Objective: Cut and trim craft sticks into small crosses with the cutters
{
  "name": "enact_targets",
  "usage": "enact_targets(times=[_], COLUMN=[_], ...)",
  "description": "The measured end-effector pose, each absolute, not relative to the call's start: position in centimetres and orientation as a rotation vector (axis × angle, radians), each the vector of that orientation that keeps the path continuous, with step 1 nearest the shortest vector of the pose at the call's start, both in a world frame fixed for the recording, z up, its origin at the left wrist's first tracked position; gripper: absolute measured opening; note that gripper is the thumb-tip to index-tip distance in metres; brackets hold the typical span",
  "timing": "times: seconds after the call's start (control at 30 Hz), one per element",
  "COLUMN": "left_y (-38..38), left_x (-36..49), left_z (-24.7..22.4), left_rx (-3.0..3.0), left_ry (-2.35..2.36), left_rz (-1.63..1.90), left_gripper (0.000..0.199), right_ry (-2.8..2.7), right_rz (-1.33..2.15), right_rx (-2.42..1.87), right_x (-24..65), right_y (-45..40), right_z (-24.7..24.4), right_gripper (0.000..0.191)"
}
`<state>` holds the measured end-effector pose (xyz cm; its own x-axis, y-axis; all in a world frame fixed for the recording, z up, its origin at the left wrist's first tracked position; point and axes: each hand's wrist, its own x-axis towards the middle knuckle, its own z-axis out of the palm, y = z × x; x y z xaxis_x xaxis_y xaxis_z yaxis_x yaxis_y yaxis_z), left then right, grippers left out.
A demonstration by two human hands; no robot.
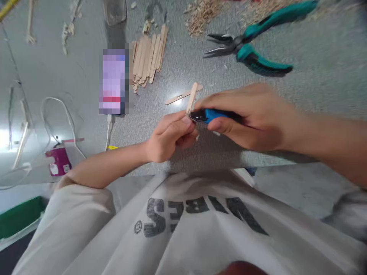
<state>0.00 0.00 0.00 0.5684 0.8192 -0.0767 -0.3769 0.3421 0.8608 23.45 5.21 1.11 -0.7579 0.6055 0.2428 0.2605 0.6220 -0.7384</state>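
Observation:
My left hand point(174, 133) is closed, thumb and fingers pinching the lower end of a wooden craft stick point(192, 96) that points up and away. My right hand point(246, 118) is wrapped round a blue-handled tool with a dark, pointed metal head point(211, 115). That head meets the stick's lower end beside my left thumb. Whether it is a cutter or a knife I cannot tell, as my fingers hide much of it. Another craft stick point(174, 100), with a small slot in it, lies flat on the table just behind.
A pile of craft sticks point(147, 57) lies beyond my hands, beside a phone point(111, 82) with a white cable point(109, 131). Teal-handled long-nose pliers point(237, 44) rest open at the back right, near wood shavings point(202, 17). A purple packet point(58, 161) sits at the left.

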Motion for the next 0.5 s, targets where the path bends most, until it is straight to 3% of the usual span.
enact_targets(times=[0.37,0.5], left_y=[-0.10,-0.12], left_x=[-0.14,-0.02], left_z=[0.19,0.51], left_rx=[0.850,0.794], left_ry=[0.645,0.547], left_rz=[0.754,0.793], left_gripper=[0.069,0.063], right_ry=[-2.520,-2.539], right_rz=[0.527,0.294], right_rx=[-0.865,-0.843], right_x=[23.26,23.62], right_y=[4.92,4.72], right_z=[0.71,0.54], right_gripper=[0.074,0.071])
